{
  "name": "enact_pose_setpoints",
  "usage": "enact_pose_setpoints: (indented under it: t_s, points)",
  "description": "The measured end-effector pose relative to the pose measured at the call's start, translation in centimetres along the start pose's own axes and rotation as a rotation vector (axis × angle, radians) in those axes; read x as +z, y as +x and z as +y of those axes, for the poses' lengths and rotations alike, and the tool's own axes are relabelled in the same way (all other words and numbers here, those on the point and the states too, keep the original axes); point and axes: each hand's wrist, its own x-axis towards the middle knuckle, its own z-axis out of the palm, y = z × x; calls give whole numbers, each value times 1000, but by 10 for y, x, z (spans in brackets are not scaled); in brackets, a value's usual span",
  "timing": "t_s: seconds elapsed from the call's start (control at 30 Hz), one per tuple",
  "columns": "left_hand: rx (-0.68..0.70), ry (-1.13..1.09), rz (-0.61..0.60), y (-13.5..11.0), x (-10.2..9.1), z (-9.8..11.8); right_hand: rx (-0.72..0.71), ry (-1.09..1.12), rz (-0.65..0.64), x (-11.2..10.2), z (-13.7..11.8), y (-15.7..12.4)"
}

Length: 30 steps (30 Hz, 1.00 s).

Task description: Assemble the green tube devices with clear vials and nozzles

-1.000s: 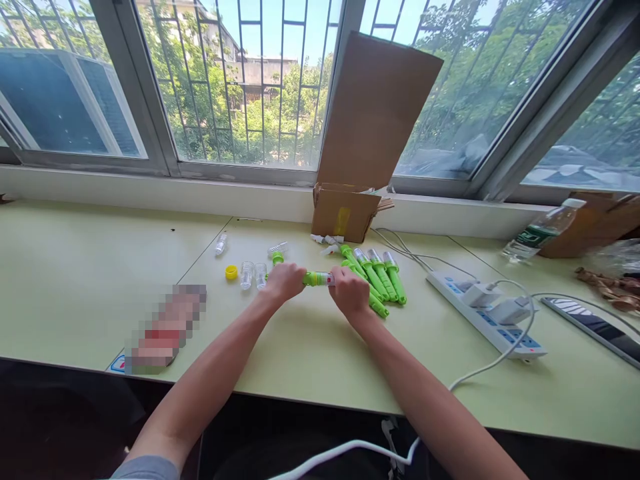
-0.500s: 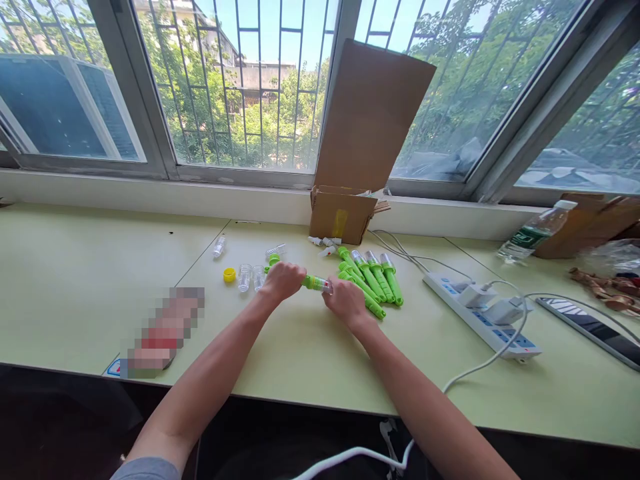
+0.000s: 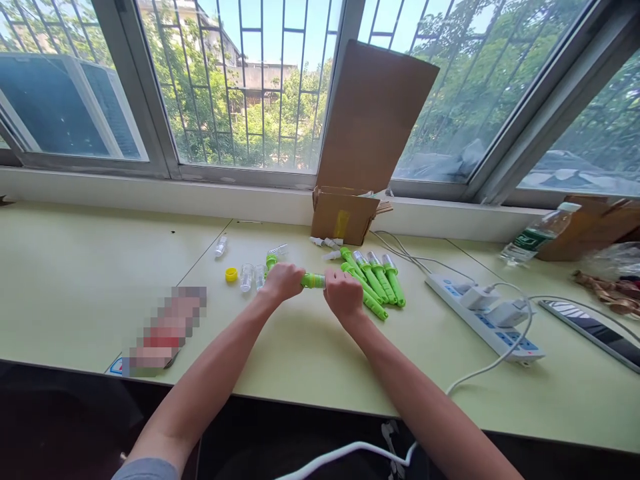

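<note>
My left hand [image 3: 285, 281] is closed around one end of a green plastic tube [image 3: 313, 281], held level above the table. Fingers of my right hand [image 3: 343, 291] wrap its other end, which they hide. A yellow-green band shows between the two fists. Just right of my right hand lie several green tubes with clear ends [image 3: 377, 277]. Left of my left hand are a clear plastic cylinder [image 3: 247, 277], a second one partly behind the hand, and a yellow cap [image 3: 231, 275]. Behind that hand sits a green piece with a clear part [image 3: 273, 259].
At the back stands an open cardboard box [image 3: 345, 217], small white pieces [image 3: 333, 243] before it. To the right are a power strip [image 3: 485, 317] with cables, a phone [image 3: 593, 330] and a leaning water bottle [image 3: 540, 235]. A blurred-out item [image 3: 165, 333] lies left.
My right hand has shifted its grip on the tube and now covers the clear end that showed before. The left hand keeps its hold.
</note>
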Motion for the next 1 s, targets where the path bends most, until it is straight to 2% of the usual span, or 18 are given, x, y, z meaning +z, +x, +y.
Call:
enact_pose_setpoints:
  t_s: [0.13,0.23,0.3,0.37,0.47,0.6,0.7,0.77,0.87,1.0]
  points:
    - [73,57,29,1,5,-1,62,81,-201,-10,-1,1]
    - [160,110,57,1,9,-2,71,169,-403,-14,0,2]
    - [202,144,85,1,11,-1,79,204,-465,-14,2,3]
    - [197,156,113,3,10,2,105,197,-397,-11,3,2]
    - [104,96,119,6,4,5,131,139,-175,-5,5,1]
    - [18,-7,33,2,-5,6,31,60,81,-1,13,3]
    - [-3,-59,-42,-3,-9,5,-22,9,214,1,19,4]
    - [-13,-107,-93,-6,-10,4,-52,-11,261,3,21,4]
    - [-47,-144,-141,-7,-10,3,-93,-9,259,4,20,4]
    - [-114,-95,-91,-4,-7,3,-77,8,186,3,16,5]
